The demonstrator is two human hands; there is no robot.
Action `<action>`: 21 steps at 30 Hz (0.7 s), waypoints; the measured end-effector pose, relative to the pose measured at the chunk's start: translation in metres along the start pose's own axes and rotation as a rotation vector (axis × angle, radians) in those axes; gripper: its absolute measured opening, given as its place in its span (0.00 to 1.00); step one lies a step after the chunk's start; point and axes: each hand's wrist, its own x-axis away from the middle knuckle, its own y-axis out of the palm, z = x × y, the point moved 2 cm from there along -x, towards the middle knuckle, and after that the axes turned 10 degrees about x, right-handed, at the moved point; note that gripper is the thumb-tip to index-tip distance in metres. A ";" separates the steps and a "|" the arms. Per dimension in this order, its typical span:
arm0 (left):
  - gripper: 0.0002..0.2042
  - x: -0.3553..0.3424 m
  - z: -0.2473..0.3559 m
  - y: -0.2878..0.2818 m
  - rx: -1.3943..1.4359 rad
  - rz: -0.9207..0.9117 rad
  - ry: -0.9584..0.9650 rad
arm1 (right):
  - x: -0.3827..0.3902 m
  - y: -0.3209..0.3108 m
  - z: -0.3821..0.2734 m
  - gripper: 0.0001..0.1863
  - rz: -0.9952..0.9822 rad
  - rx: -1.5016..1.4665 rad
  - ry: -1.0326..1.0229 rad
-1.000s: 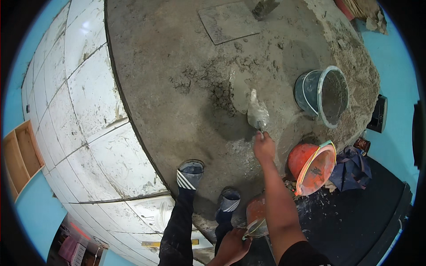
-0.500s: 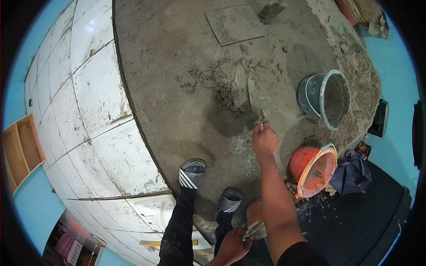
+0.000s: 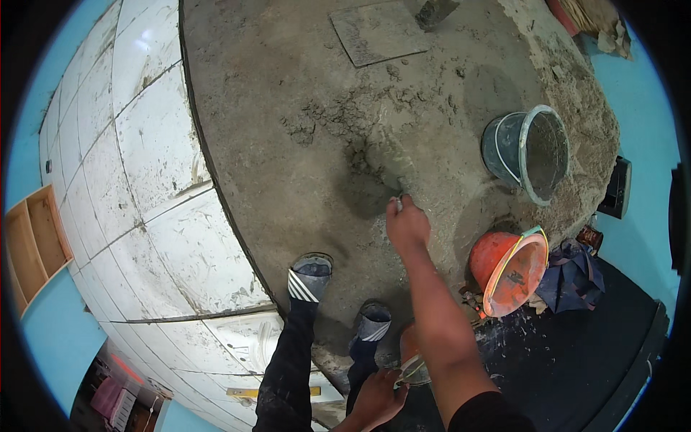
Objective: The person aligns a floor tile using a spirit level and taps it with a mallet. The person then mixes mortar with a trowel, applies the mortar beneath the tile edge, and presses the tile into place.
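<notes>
My right hand (image 3: 409, 229) is closed round the handle of a trowel (image 3: 391, 160), whose blade lies low over the wet grey mortar (image 3: 338, 119). Crumbly lumps of mortar lie just beyond and to the left of the blade. Low in the view, my left hand (image 3: 379, 398) grips the rim or handle of an orange bucket (image 3: 409, 347); my right forearm hides much of this bucket. My feet, in dark socks or shoes with white stripes, stand on the mortar between the hands and the white tiles (image 3: 194, 245).
A dark bucket (image 3: 504, 151) lies tipped to the right, with another orange bucket (image 3: 489, 263) tilted nearer me. A square grey tile (image 3: 378, 32) and a grey-coated tool (image 3: 435, 13) lie at the far side. A yellow level (image 3: 245, 393) rests on the tiles, lower left.
My right hand and the trowel have moved left, and the blade has swung over to the edge of the mortar lumps. My left hand stays at the orange bucket.
</notes>
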 end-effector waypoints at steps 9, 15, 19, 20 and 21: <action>0.18 -0.002 0.000 0.000 0.005 -0.019 0.002 | 0.022 0.044 0.018 0.20 -0.550 -1.052 0.269; 0.20 -0.001 0.002 -0.002 0.082 -0.133 -0.250 | 0.018 0.015 0.044 0.23 0.071 -0.460 0.093; 0.20 -0.004 0.014 -0.003 0.105 -0.192 -0.321 | -0.005 0.011 0.054 0.24 0.100 -0.263 0.172; 0.19 -0.002 0.011 0.001 0.098 -0.204 -0.363 | -0.008 0.012 0.055 0.24 0.110 -0.259 0.187; 0.19 0.001 0.008 0.005 0.099 -0.208 -0.362 | -0.006 0.016 0.053 0.24 0.112 -0.256 0.189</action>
